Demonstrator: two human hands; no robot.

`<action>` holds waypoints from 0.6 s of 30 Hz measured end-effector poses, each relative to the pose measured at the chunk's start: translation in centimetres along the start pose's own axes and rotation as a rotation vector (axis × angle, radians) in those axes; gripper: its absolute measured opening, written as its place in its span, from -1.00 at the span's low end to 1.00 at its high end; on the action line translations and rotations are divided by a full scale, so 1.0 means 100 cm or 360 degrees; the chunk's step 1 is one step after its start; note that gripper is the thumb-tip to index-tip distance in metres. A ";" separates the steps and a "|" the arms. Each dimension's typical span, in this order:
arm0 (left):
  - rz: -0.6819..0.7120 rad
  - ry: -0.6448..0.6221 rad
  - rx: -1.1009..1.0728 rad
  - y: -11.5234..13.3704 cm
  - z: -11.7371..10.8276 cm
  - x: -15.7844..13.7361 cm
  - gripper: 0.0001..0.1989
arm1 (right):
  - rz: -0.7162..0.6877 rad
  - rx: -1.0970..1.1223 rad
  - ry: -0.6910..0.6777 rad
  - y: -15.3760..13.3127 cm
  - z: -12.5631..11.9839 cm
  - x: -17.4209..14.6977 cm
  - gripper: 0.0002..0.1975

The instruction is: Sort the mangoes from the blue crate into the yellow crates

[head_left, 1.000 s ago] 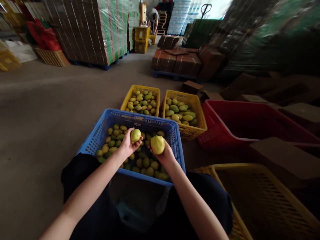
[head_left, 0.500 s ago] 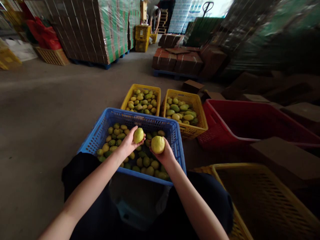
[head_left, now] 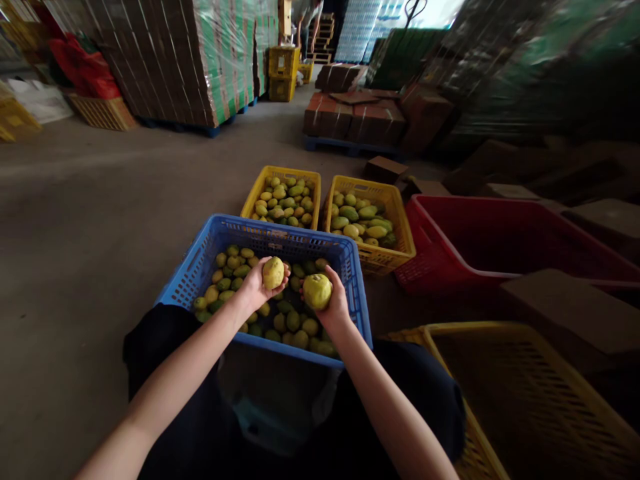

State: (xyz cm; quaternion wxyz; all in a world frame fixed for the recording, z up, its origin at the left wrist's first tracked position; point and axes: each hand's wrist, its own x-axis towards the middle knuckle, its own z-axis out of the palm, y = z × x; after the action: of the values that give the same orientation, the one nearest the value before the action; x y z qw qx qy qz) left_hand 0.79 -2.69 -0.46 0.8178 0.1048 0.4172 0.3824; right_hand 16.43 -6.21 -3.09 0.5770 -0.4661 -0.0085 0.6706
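Note:
Above the blue crate [head_left: 293,355] I hold one lemon in each hand. My left hand [head_left: 255,285] has its fingers wrapped under a yellow lemon [head_left: 273,273] with small dark specks on its upper side. A rounder, yellow-green lemon [head_left: 317,292] rests in my right hand [head_left: 337,303], thumb along its side, a dimpled end facing up. The two lemons are a short gap apart. Below them, many green and yellow lemons [head_left: 293,321] lie loose in the crate, with the dark crate bottom showing between them.
Two yellow crates [head_left: 245,200] [head_left: 407,257] of lemons stand beyond the blue one. A red bin [head_left: 425,243] and another yellow crate [head_left: 487,328] are on the right. Stacked cartons [head_left: 327,120] sit on a pallet farther back. A person [head_left: 306,27] stands in the background.
Both lemons have been turned in my hands: the left one now shows a specked side, the right one its dimpled end. The person in the background has become more upright.

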 end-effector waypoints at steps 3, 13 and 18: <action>0.0193 -0.0111 0.0131 -0.004 0.000 0.002 -0.52 | -0.0082 0.0038 -0.0195 0.000 0.000 -0.003 -0.67; 0.0521 -0.0247 0.0513 -0.008 0.002 -0.011 -0.53 | -0.0225 -0.0147 -0.0521 -0.001 -0.002 -0.015 -0.67; 0.0506 -0.0258 0.0494 -0.008 0.004 -0.014 -0.55 | -0.0209 -0.0177 -0.0542 -0.002 -0.001 -0.016 -0.65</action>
State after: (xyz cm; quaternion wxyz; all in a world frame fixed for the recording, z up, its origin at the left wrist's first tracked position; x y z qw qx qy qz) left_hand 1.05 -4.19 0.25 0.7522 0.3242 0.3822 0.4279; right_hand 16.51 -7.43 -2.07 0.5830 -0.3756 -0.1734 0.6992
